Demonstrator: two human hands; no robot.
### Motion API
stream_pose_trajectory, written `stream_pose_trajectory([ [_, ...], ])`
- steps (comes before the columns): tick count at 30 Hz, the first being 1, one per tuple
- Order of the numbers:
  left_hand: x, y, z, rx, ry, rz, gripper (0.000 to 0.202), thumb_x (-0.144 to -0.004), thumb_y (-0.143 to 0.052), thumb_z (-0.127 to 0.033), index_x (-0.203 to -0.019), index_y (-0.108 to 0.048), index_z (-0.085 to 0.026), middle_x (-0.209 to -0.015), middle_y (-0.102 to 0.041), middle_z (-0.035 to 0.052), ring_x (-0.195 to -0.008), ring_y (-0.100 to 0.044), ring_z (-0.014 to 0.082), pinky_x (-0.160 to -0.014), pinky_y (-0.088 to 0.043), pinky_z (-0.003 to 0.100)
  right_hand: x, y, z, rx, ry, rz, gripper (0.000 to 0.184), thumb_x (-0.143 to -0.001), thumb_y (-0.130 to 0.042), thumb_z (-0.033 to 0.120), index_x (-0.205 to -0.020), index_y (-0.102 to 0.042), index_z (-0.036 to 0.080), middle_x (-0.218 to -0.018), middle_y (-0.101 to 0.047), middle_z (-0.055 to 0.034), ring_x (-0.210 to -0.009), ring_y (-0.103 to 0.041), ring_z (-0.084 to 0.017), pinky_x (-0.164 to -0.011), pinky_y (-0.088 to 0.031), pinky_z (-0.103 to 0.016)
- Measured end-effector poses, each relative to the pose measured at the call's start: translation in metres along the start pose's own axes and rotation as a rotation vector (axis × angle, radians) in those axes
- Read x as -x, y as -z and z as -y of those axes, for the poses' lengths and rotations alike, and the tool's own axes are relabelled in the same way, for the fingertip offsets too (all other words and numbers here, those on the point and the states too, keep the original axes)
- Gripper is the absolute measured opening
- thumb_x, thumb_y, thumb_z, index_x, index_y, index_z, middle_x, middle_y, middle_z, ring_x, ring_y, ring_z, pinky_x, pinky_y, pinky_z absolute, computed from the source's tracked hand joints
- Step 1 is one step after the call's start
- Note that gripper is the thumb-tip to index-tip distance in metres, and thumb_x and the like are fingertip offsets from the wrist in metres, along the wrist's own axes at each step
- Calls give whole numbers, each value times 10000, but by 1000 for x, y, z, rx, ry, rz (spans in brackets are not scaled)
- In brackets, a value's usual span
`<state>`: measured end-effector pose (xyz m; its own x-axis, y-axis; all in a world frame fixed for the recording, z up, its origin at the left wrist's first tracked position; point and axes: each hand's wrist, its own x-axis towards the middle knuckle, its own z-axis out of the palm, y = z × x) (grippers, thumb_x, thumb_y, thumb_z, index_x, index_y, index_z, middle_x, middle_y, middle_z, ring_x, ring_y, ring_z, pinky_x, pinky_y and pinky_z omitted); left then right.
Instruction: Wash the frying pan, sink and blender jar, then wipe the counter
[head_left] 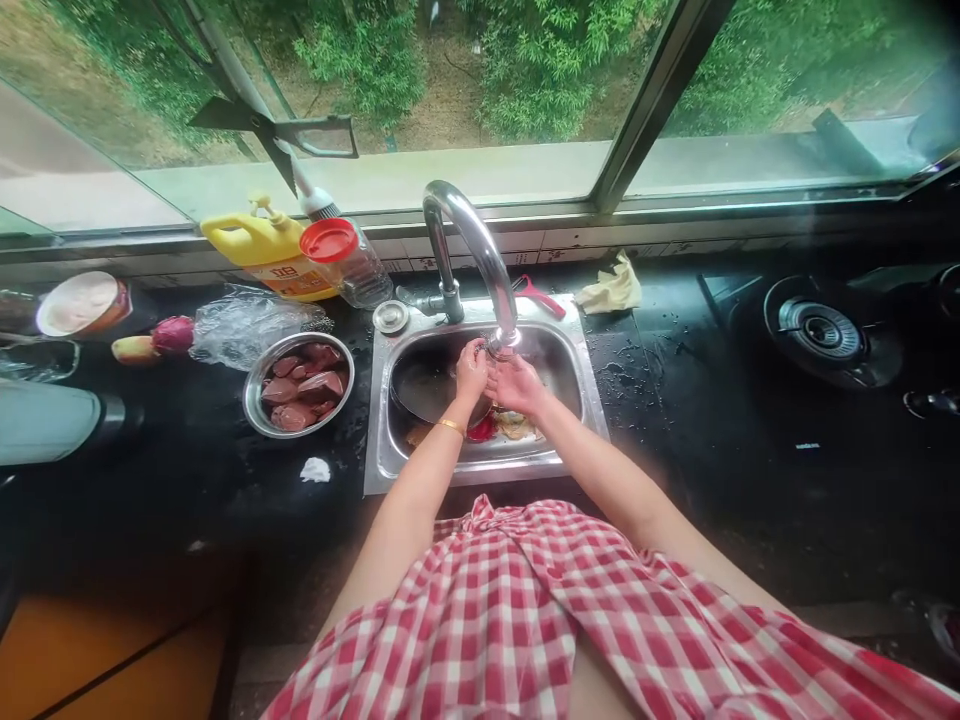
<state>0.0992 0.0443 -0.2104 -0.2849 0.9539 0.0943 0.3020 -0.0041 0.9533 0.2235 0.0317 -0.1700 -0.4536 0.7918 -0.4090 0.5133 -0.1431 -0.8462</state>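
Both my hands are together under the spout of the chrome tap (pixel 480 250), over the steel sink (pixel 574 385). My left hand (pixel 471 368), with a gold bangle at the wrist, has its fingers curled against my right hand (pixel 516 384). The right hand's fingers are bent loosely under the water. I cannot make out anything held between them. A dark pan (pixel 424 385) lies in the sink under my left hand, with a red item (pixel 482 430) and scraps beside it.
A steel bowl of raw meat pieces (pixel 300 385) stands left of the sink. Behind it lie a clear plastic bag (pixel 244 325), a yellow jug (pixel 262 250) and a red-lidded jar (pixel 346 258). A cloth (pixel 613 288) and a gas burner (pixel 821 330) are on the right.
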Motion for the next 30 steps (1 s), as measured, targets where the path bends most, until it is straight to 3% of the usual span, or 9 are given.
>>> stream_pose_trajectory([
  [4, 11, 3, 21, 49, 197, 14, 277, -865, -471, -161, -1112, -592, -185, -944, -678, 48, -816, -652, 146, -817, -521, 308, 20, 1, -40, 636, -101, -25, 515, -913, -490, 307, -1409, -401, 202, -1323, -563, -141, -1219, -520, -255, -1002, -402, -372],
  [6, 19, 9, 28, 62, 262, 28, 295, -854, -466, -154, -1121, -589, -180, -894, -671, 37, -764, -652, 134, -769, -521, 286, 26, -5, -56, 711, -136, -10, 489, -859, -566, 221, -1336, -482, 155, -1272, -581, -184, -1221, -502, -289, -1009, -379, -400],
  [10, 33, 30, 22, 28, 288, 58, 313, -854, -450, -161, -1131, -593, -171, -867, -662, 40, -742, -656, 142, -735, -515, 281, 27, -13, -64, 848, -154, -11, 313, -911, -431, 131, -1201, -546, 114, -1181, -614, -210, -1123, -548, -242, -956, -395, -353],
  [14, 46, 55, -8, -145, 2, 43, 301, -860, -459, -160, -1112, -623, -172, -1048, -663, 81, -956, -633, 180, -925, -471, 329, 29, -1, -44, 955, -124, -56, 268, -913, -403, 128, -1125, -567, 134, -1066, -650, -181, -1003, -599, -238, -870, -429, -329],
  [17, 52, 55, -27, -268, -154, 108, 322, -867, -450, -151, -1132, -629, -183, -1153, -640, 93, -1073, -590, 199, -997, -428, 342, 41, 16, -22, 1027, -86, -143, 310, -926, -332, 114, -1119, -575, 118, -1060, -634, -198, -1033, -584, -268, -878, -421, -361],
  [21, 54, 13, -40, -356, -308, 259, 396, -875, -446, -144, -1251, -571, -151, -1258, -606, 123, -1150, -550, 221, -1026, -401, 381, 63, 36, 1, 1096, -63, -251, 370, -941, -261, 116, -1113, -587, 84, -1085, -606, -240, -1089, -546, -313, -910, -395, -419],
  [25, 68, -27, -50, -476, -469, 387, 399, -876, -406, -99, -1223, -598, -141, -1259, -608, 127, -1141, -543, 223, -1005, -406, 390, 80, 50, 4, 1137, -109, -315, 361, -942, -276, 111, -1112, -595, 99, -1064, -619, -226, -1050, -576, -303, -881, -404, -402],
  [27, 84, -25, -50, -549, -526, 450, 408, -870, -405, -85, -1216, -610, -153, -1272, -602, 119, -1101, -553, 225, -971, -424, 391, 87, 56, 0, 1147, -152, -336, 343, -943, -294, 116, -1097, -600, 110, -1027, -637, -210, -1005, -606, -287, -850, -415, -376],
  [30, 109, 6, -40, -610, -591, 568, 403, -844, -433, -66, -1162, -648, -188, -1287, -597, 97, -1043, -558, 223, -923, -449, 388, 97, 64, -10, 1148, -207, -365, 318, -939, -320, 122, -1105, -590, 122, -1003, -653, -194, -976, -628, -278, -813, -424, -351],
])
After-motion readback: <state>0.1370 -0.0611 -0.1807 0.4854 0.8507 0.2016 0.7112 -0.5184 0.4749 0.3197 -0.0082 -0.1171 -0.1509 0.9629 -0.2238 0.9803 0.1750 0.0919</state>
